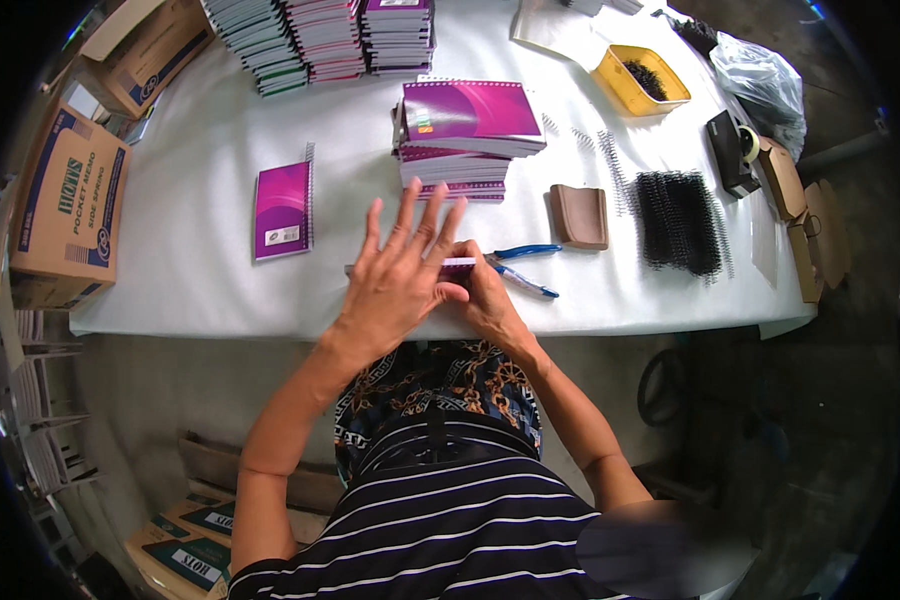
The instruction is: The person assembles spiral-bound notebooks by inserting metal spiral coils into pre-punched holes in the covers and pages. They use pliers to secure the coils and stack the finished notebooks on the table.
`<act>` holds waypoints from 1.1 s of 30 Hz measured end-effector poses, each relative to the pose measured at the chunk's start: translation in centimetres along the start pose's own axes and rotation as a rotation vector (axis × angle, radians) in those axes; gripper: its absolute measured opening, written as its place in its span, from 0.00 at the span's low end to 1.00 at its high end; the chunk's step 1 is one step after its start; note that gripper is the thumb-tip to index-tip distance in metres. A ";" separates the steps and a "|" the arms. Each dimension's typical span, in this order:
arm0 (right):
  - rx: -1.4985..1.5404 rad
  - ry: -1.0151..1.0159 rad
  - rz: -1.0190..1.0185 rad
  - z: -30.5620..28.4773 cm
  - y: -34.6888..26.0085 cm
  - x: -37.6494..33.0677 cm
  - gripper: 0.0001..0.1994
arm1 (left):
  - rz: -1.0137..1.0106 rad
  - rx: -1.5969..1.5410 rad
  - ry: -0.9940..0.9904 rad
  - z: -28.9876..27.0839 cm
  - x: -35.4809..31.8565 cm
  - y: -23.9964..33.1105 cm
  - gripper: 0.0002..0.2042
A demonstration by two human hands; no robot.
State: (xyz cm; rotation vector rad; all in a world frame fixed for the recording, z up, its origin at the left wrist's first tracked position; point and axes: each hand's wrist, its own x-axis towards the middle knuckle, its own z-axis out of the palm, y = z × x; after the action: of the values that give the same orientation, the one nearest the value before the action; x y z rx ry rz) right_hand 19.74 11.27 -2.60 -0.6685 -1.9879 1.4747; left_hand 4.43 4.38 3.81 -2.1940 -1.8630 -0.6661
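Note:
At the table's front edge my right hand (488,298) is closed around a small purple notebook (457,263), which is mostly hidden behind the hands. My left hand (390,280) is held over it with fingers spread apart; whether its palm touches the notebook, I cannot tell. Blue-handled pliers (522,252) lie just right of my right hand. Beyond my hands stands a stack of purple notebooks (468,110). To the left lies a single purple notebook (284,212), a spiral coil along its right edge and sticking out past the top.
Right of the pliers are a brown curved block (579,217) and a pile of black spiral coils (680,225). A yellow tub (620,88), a tape dispenser (732,152) and a plastic bag (760,80) are farther back. Cardboard boxes (70,200) line the left; tall notebook stacks (320,40) stand behind.

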 end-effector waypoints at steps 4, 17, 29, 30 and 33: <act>-0.048 -0.071 -0.009 -7.1 -2.9 1.8 0.16 | 0.023 0.027 -0.093 1.1 -0.2 -0.3 0.32; -0.876 0.476 -0.468 -21.1 8.5 17.6 0.10 | 0.028 -0.018 -0.076 1.1 -0.3 0.4 0.30; -0.433 0.153 -0.392 -13.1 -9.3 4.8 0.15 | -0.032 -0.035 -0.022 1.6 0.1 0.3 0.29; -0.442 0.097 -0.321 -10.9 -9.1 3.3 0.14 | -0.029 -0.035 -0.031 1.7 0.1 0.2 0.29; -0.365 0.118 -0.133 -7.8 -5.9 1.3 0.14 | -0.032 -0.034 -0.050 1.6 0.3 0.2 0.30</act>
State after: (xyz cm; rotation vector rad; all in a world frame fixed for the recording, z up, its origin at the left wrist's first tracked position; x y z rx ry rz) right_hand 23.93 15.84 5.09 -0.7380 -2.1821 0.9805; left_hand 4.96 5.31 2.59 -2.2257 -1.9284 -0.6595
